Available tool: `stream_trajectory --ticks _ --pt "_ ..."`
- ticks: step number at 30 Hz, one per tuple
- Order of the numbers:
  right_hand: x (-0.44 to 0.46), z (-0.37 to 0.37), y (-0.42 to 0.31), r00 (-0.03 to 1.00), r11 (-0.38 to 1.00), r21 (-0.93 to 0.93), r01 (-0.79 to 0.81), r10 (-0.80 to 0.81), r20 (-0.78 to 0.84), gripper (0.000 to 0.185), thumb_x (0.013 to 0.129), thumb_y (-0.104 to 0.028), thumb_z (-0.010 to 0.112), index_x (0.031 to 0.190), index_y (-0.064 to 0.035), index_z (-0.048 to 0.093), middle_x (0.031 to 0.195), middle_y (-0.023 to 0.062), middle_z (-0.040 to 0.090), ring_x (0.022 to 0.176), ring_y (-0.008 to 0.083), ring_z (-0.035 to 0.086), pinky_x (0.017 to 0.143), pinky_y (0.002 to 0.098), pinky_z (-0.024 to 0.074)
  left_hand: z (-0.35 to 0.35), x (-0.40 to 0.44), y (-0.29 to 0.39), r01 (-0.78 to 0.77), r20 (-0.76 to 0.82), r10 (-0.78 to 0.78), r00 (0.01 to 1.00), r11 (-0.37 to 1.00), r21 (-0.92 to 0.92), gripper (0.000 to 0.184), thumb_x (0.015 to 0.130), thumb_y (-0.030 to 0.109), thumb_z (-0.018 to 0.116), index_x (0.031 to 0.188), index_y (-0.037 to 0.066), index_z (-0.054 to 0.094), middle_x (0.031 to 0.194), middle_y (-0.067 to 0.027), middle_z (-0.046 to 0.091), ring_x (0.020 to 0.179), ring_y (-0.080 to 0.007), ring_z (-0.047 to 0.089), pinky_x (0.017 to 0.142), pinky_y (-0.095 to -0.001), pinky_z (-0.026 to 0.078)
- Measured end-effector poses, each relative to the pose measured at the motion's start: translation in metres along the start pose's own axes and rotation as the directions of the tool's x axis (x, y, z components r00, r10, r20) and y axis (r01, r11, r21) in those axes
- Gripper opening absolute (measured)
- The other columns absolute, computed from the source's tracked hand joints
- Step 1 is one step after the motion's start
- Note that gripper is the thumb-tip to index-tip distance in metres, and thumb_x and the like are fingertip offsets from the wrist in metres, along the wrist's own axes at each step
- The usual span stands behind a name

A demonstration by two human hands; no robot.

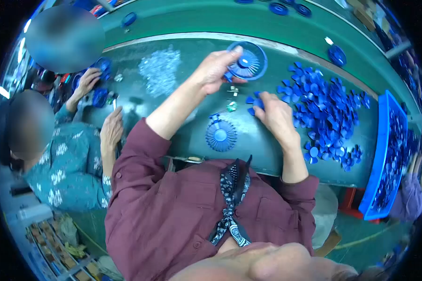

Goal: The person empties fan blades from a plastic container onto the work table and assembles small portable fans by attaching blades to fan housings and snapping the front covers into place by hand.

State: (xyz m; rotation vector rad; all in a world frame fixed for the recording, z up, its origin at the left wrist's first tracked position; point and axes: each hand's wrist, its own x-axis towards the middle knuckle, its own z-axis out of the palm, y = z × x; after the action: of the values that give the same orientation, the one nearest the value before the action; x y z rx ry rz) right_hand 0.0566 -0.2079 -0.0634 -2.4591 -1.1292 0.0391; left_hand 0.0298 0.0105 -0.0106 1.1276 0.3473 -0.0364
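Note:
My left hand grips a round blue fan housing near the table's far edge, with the thumb on its face. To the right, my right hand is closed on a small blue fan blade beside a big heap of blue fan blades. Between the hands lies a small metal and green part. A ribbed blue fan cover rests on the table nearer my body.
Small clear parts are piled at the back left. A co-worker's hands handle parts at the left. A blue tray of blades stands at the right. Another round blue part sits on the green belt.

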Motion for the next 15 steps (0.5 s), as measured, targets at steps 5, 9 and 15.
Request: stream_trajectory --ticks 5,9,15 --pt "-0.004 -0.006 -0.004 1.000 0.992 -0.123 -0.021 0.020 -0.007 0.033 0.079 -0.027 0.069 0.102 -0.0043 0.061 0.092 0.0182 0.065 0.080 0.0359 0.065 0.069 0.0455 0.0524 -0.001 -0.026 -0.022 -0.127 -0.011 0.126 0.992 0.987 -0.098 0.022 0.085 0.013 0.071 0.102 0.001 0.063 0.090 -0.0064 0.067 0.077 -0.0137 0.066 0.065 -0.0315 0.059" --pt "-0.022 -0.038 -0.016 0.946 0.992 -0.024 -0.123 0.110 -0.307 0.029 0.079 -0.021 0.071 0.101 -0.0043 0.064 0.085 0.0145 0.065 0.071 0.0323 0.065 0.062 0.0418 0.0517 0.005 -0.043 -0.032 -0.272 -0.105 0.267 0.958 0.962 -0.033 0.021 0.083 0.007 0.072 0.099 -0.002 0.063 0.088 -0.0065 0.067 0.076 -0.0111 0.064 0.068 -0.0278 0.057" --pt "-0.024 -0.067 -0.064 0.930 0.988 0.119 0.097 -0.047 -0.364 0.032 0.076 -0.007 0.073 0.107 -0.0023 0.062 0.080 0.0104 0.057 0.058 0.0216 0.057 0.053 0.0330 0.0472 0.021 -0.052 -0.051 -0.142 0.080 0.142 0.987 0.990 -0.002 0.039 0.095 0.042 0.058 0.099 0.003 0.063 0.085 -0.0018 0.063 0.074 -0.0067 0.058 0.064 -0.0233 0.050"
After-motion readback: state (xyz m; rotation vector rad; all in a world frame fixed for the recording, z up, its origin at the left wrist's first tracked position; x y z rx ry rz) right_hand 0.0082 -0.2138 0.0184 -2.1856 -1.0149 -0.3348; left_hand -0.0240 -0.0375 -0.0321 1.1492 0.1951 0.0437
